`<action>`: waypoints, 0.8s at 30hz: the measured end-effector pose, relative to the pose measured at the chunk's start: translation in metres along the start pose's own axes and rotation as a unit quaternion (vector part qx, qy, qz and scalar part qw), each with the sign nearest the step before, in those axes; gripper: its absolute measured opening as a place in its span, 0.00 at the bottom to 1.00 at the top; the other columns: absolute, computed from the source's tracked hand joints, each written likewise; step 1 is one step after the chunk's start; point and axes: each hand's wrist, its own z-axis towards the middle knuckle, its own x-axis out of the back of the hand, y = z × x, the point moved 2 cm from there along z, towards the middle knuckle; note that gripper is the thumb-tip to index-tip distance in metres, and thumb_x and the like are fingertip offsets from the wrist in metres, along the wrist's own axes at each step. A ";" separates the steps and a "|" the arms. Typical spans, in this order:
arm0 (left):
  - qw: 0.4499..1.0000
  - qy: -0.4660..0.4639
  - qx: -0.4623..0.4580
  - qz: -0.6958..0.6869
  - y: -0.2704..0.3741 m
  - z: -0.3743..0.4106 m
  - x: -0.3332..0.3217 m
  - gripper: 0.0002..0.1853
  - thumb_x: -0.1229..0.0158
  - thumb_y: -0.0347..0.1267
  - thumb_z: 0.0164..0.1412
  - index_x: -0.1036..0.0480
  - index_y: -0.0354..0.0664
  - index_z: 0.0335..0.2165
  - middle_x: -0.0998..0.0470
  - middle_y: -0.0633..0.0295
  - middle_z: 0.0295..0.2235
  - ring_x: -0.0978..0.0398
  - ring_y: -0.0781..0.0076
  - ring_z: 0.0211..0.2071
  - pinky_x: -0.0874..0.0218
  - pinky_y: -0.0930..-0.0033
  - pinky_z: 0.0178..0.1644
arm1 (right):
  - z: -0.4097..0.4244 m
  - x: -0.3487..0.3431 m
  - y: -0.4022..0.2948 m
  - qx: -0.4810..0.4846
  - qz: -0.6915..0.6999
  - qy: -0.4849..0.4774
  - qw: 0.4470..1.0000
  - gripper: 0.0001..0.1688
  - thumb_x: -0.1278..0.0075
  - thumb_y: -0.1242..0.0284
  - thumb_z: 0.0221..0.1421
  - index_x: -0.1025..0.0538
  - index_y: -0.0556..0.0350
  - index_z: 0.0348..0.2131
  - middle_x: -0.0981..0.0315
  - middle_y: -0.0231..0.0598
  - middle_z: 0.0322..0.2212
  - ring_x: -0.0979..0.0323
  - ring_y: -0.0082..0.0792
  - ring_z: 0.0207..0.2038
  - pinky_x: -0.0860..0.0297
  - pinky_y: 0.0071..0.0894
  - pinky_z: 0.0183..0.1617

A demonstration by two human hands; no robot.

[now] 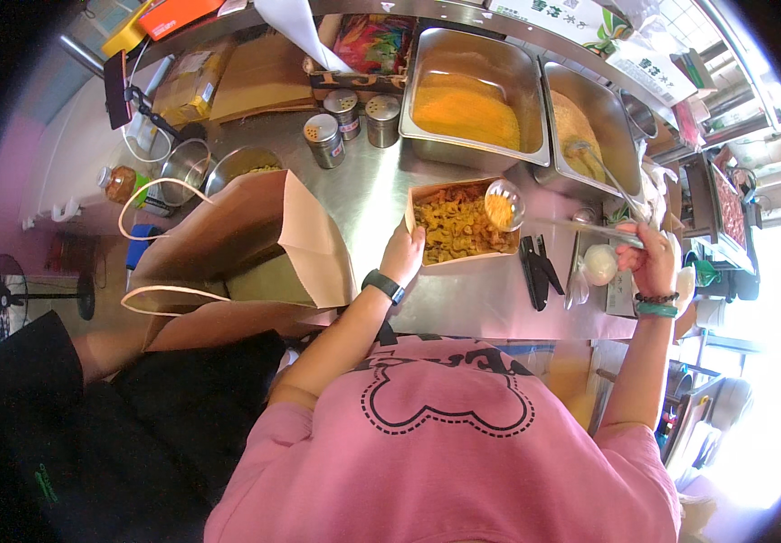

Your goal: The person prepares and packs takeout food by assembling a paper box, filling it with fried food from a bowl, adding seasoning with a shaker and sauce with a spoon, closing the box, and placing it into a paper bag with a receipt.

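Observation:
My left hand grips the left side of a paper food box. Inside lie browned, yellow-coated pieces of food. Between the fingers of my right hand is the handle of a long ladle. Its bowl hangs over the box's right part and carries orange-yellow powder. Whether any powder is falling cannot be made out. A black stapler lies on the steel counter, just right of the box.
Behind the box stand a steel pan of yellow powder, a pan of paler powder with a ladle, and several shakers. A large paper bag stands open at left, beside a person in black. A phone is on a holder.

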 end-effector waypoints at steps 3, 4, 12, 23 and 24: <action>1.000 0.003 0.010 -0.008 -0.004 0.000 0.000 0.19 0.56 0.36 0.61 0.36 0.27 0.41 0.28 0.35 0.30 0.30 0.37 0.33 0.38 0.51 0.38 | 0.032 0.008 -0.001 0.038 0.088 -0.018 0.995 0.23 0.61 0.64 0.61 0.29 0.71 0.40 0.26 0.48 0.23 0.26 0.30 0.20 0.27 0.21 0.24; 1.000 0.000 0.001 0.005 0.000 0.000 0.001 0.19 0.56 0.36 0.61 0.36 0.26 0.40 0.28 0.34 0.29 0.31 0.37 0.33 0.39 0.51 0.37 | 0.044 0.001 0.001 0.032 0.122 -0.007 0.992 0.23 0.61 0.64 0.61 0.30 0.71 0.41 0.26 0.49 0.25 0.25 0.32 0.22 0.27 0.22 0.26; 0.999 0.040 -0.009 0.015 0.006 -0.011 0.005 0.20 0.61 0.38 0.64 0.35 0.27 0.37 0.28 0.44 0.25 0.28 0.52 0.26 0.36 0.60 0.32 | 0.153 -0.070 0.056 -0.079 0.238 -0.058 0.966 0.27 0.62 0.59 0.61 0.32 0.70 0.44 0.26 0.55 0.33 0.24 0.39 0.32 0.25 0.30 0.35; 0.999 0.014 0.037 0.023 0.030 -0.037 0.027 0.24 0.57 0.31 0.60 0.45 0.27 0.51 0.31 0.33 0.39 0.32 0.37 0.40 0.40 0.53 0.44 | 0.150 -0.165 -0.004 0.380 -0.311 0.128 0.862 0.24 0.42 0.67 0.45 0.26 0.56 0.43 0.30 0.47 0.42 0.30 0.39 0.42 0.34 0.35 0.47; 0.999 0.015 0.035 0.024 0.029 -0.037 0.025 0.24 0.57 0.30 0.60 0.46 0.27 0.52 0.32 0.33 0.40 0.33 0.37 0.41 0.40 0.54 0.45 | 0.141 -0.210 -0.011 0.324 -0.286 0.062 0.900 0.26 0.42 0.67 0.45 0.28 0.56 0.45 0.30 0.48 0.43 0.31 0.40 0.45 0.35 0.35 0.49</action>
